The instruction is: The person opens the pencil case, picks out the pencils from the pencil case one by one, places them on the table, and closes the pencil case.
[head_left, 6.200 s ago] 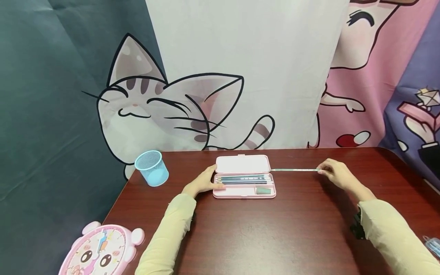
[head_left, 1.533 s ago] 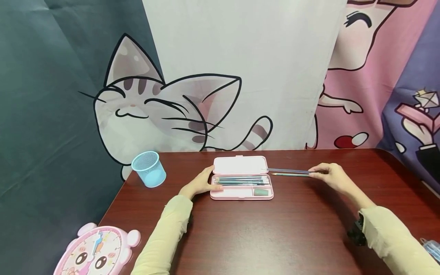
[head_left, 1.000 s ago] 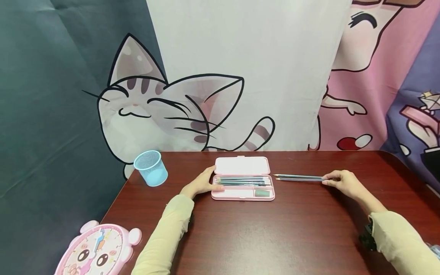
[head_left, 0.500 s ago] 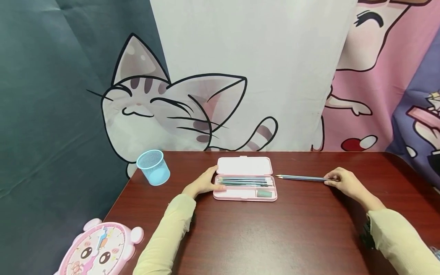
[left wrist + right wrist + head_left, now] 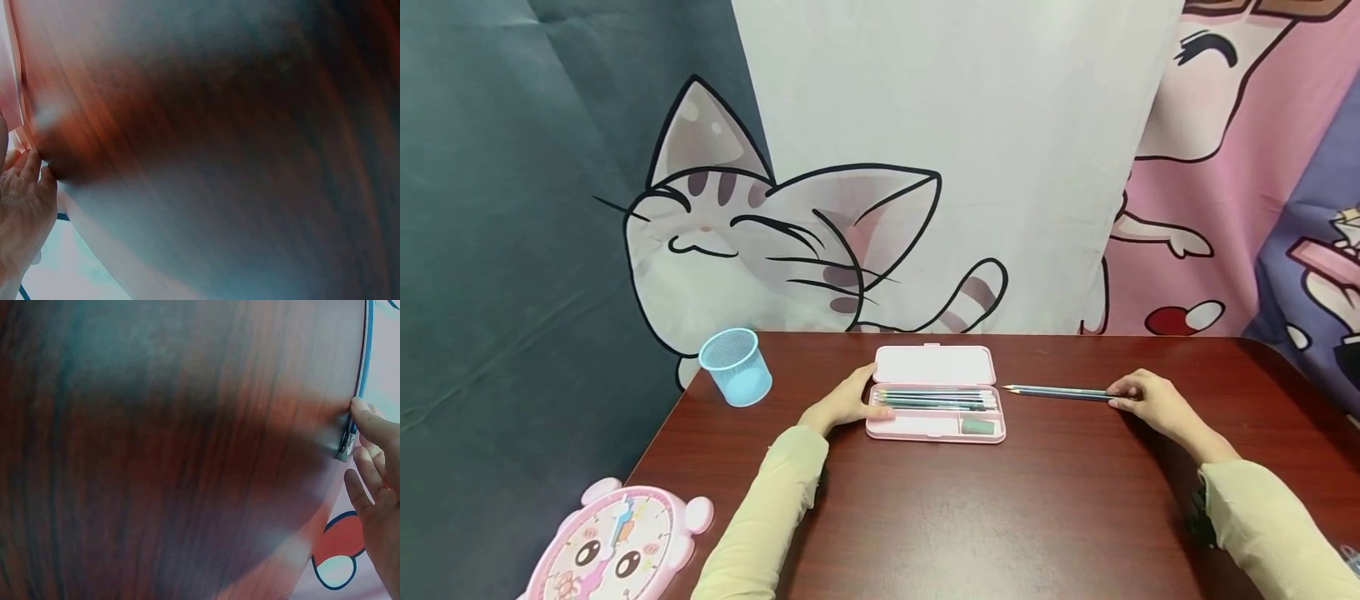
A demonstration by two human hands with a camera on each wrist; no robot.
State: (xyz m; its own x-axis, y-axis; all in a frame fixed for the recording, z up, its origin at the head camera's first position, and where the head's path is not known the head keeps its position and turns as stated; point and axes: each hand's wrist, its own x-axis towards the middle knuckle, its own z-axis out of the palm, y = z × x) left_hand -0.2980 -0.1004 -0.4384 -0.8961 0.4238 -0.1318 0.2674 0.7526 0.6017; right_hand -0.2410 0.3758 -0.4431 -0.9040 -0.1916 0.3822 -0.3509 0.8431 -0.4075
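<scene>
My left hand point(image 5: 842, 403) holds the left end of an open pink pencil case point(image 5: 910, 427), its thumb over the tray and its fingers by the lid. Several pencils point(image 5: 932, 398) lie in the case's rear compartment, and a green eraser point(image 5: 977, 427) sits in the small front right one. To the right of the case, my right hand point(image 5: 1153, 404) pinches the right ends of pencils point(image 5: 1052, 392) bunched side by side, tips pointing left. In the right wrist view, the thumb and fingers close on their dark ends point(image 5: 347, 442). Most of the case is outside the left wrist view.
A light blue mesh pen holder point(image 5: 741, 375) stands at the table's back left. A pink cartoon clock point(image 5: 613, 550) is at the lower left. Behind the brown table point(image 5: 970, 517) hangs a cartoon-printed curtain point(image 5: 1000, 125). A small bluish object point(image 5: 1351, 557) shows at the right edge.
My right hand held one pencil at first, then brought a second beside it. The two, apart a second ago, now lie together. My left hand stays at the case.
</scene>
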